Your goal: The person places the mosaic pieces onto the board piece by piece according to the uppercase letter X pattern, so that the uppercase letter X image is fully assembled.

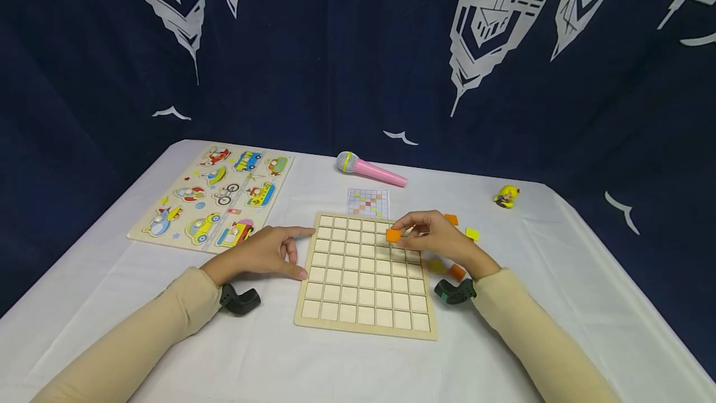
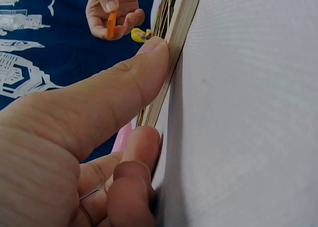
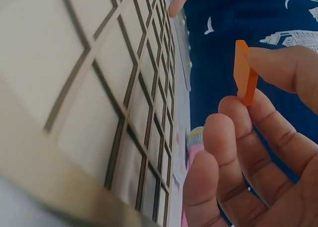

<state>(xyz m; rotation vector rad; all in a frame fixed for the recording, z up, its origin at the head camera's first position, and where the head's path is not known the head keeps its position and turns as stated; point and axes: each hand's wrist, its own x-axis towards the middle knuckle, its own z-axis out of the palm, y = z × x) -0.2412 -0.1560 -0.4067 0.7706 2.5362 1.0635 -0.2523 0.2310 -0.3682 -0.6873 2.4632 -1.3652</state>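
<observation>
A square wooden grid board lies on the table with its many cells bare. At its left edge my left hand touches the frame, index finger stretched toward the upper part and thumb lower down; the other fingers are bent. In the left wrist view the thumb presses against the board's side. My right hand pinches a small orange square tile over the board's upper right cells. The right wrist view shows this tile on edge between thumb and fingers, raised off the grid.
Several loose orange and yellow tiles lie right of the board, partly behind my right hand. A printed colour-grid card and a pink toy microphone are behind it. A vehicle puzzle lies left; a yellow duck figure stands far right.
</observation>
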